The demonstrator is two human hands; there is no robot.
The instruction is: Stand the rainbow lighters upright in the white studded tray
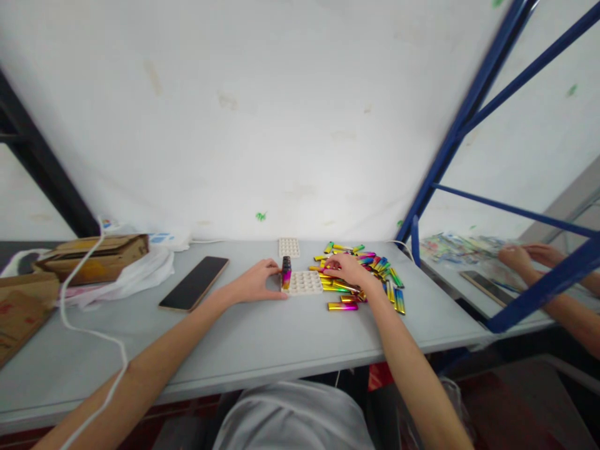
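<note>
On the grey table [262,344], two white pitted trays [304,283]: one near, between the person's hands, one farther back by the wall. At the near tray's left end, one row of upright dark-topped pieces [286,275], pink to yellow below; they overlap, exact number not readable. Left hand [257,281]: one, at that end, thumb and fingers spread wide about the tray's corner, fingertips just beside the row; contact cannot be told. Right hand [349,269]: one, over the heap of shiny multicoloured tubes [394,275] right of the tray, fingers bent down at a tube; whether they grip it, I cannot tell. Heap count: well over a dozen, many overlapping. One yellow-and-magenta tube [342,307] lies at its near edge. Left of the left hand: one dark phone [194,283]; farther left, two cardboard boxes [100,256]. Beyond one blue frame [435,169], a co-worker's two hands [515,257] and a second phone [487,287].
</note>
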